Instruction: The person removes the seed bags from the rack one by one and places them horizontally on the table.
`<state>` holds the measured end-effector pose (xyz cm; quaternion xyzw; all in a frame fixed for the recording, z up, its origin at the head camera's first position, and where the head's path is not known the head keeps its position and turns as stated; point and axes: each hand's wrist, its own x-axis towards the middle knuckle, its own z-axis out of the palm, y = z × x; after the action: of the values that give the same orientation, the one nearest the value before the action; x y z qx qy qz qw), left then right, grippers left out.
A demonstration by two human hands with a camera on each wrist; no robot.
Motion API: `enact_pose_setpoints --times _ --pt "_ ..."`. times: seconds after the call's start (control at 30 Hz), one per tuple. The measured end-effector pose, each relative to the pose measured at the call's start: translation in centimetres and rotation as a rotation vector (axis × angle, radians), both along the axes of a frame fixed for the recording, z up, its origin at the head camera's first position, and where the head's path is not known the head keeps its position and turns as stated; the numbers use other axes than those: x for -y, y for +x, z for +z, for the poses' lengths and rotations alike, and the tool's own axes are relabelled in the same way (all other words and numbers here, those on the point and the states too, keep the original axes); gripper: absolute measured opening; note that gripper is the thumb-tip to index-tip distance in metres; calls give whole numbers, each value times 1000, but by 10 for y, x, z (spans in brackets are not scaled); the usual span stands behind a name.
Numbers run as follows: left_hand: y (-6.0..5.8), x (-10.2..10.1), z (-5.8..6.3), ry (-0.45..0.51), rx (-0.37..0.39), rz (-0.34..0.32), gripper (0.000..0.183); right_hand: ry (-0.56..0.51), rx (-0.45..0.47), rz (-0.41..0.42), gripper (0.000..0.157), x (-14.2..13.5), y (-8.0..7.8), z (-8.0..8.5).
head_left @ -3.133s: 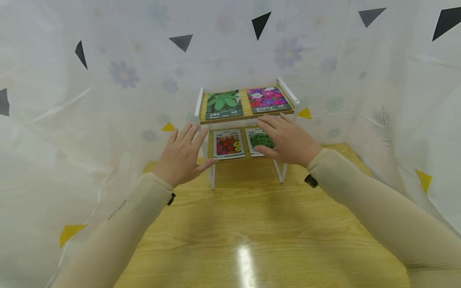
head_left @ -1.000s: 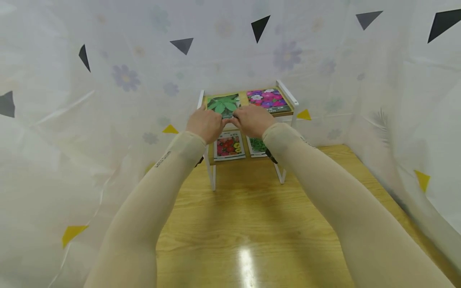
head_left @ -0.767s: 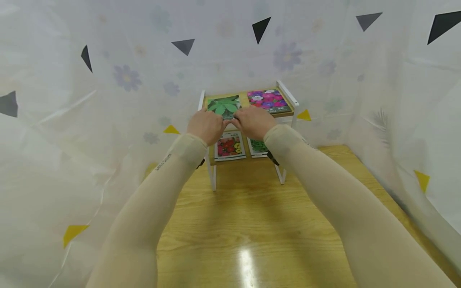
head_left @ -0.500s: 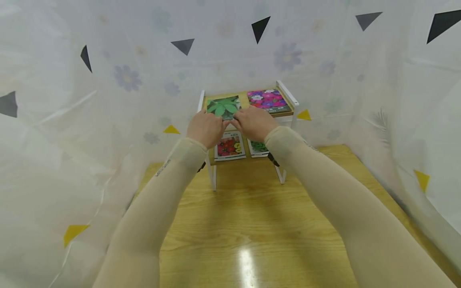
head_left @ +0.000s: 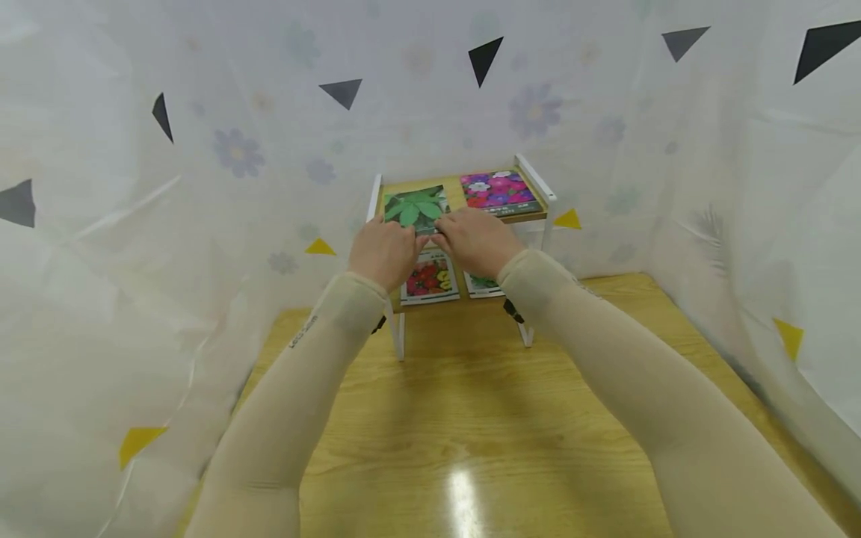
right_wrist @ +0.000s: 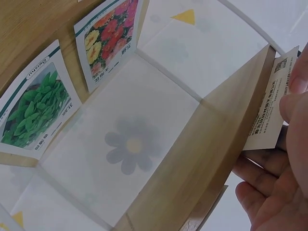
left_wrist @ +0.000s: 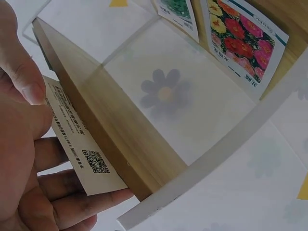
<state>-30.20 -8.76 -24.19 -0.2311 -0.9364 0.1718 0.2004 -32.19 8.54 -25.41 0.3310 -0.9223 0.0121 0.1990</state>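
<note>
A seed packet with green leaves (head_left: pixel 415 207) lies at the left of the upper shelf, its near end jutting past the front edge. My left hand (head_left: pixel 383 252) pinches its near left corner, and my right hand (head_left: pixel 479 243) pinches the near right one. From below, the left wrist view shows the packet's printed back (left_wrist: pixel 77 139) with a QR code, my left hand (left_wrist: pixel 29 163) having its thumb beneath and fingers beyond. In the right wrist view the same packet (right_wrist: pixel 270 106) sits between thumb and fingers of my right hand (right_wrist: pixel 274 187).
Pink and purple flower packet (head_left: pixel 499 191) lies at the upper shelf's right. The lower shelf carries a red and yellow flower packet (head_left: pixel 429 278) and a green leafy packet (head_left: pixel 484 285). White metal legs (head_left: pixel 400 336) stand on the wooden table (head_left: pixel 457 418); a patterned curtain (head_left: pixel 269 134) surrounds it.
My hands, apart with fingers spread in the earliest frame, have come together on the green-leaf packet's near edge. The packet has slid slightly toward me, over the shelf's front.
</note>
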Motion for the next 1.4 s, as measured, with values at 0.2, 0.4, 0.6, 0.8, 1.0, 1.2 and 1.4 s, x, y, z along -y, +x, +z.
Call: enact_pose_setpoints --times 0.2,0.4,0.6,0.8,1.0,1.2,1.4 --pt "2 0 -1 -15 -20 3 44 32 -98 14 37 -1 -1 -4" --pt "1 1 -1 0 0 4 45 96 -214 3 33 2 1 -9" --pt "2 3 -2 19 -18 -12 43 35 -157 -11 34 4 4 -14" --pt "9 11 -10 88 -72 -67 38 -36 -119 7 44 3 11 -22" --pt "18 18 -27 252 -72 -138 46 -125 -118 27 49 1 23 -32" --pt "20 26 -49 520 -132 -242 40 -287 -154 90 53 -2 28 -52" --pt "23 30 -76 747 -129 -231 36 -466 -95 111 56 0 37 -74"
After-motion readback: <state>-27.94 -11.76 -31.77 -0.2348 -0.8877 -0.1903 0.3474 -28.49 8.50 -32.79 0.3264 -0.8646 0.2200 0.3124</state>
